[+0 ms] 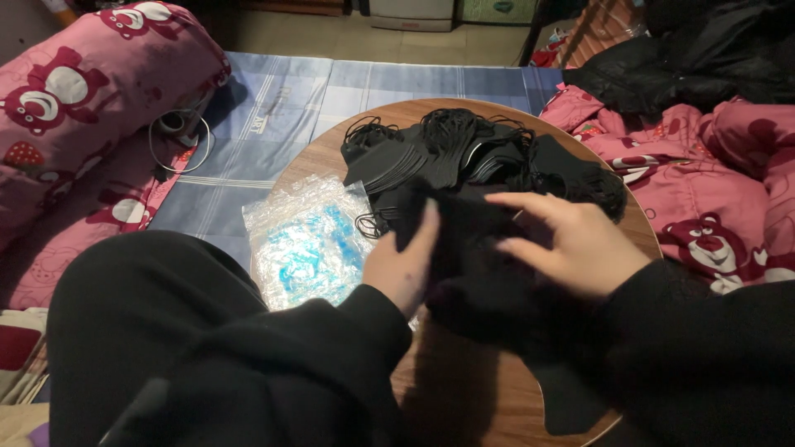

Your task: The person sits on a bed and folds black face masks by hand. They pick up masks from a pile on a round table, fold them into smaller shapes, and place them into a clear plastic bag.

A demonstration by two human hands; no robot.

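Round wooden table (464, 389) on blue checked sheet (273, 108) — pink bedding (91, 91) around, fingers (431, 219) of both hands pressing black masks (468, 240).

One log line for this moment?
left hand: on black face mask | right hand: on same mask | behind: mask pile | left: plastic bags | round wooden table

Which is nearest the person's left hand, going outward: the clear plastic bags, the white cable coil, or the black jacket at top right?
From the left hand:
1. Clear plastic bags, just left of it on the round table.
2. White cable coil, far left on the bedding.
3. Black jacket, far upper right.
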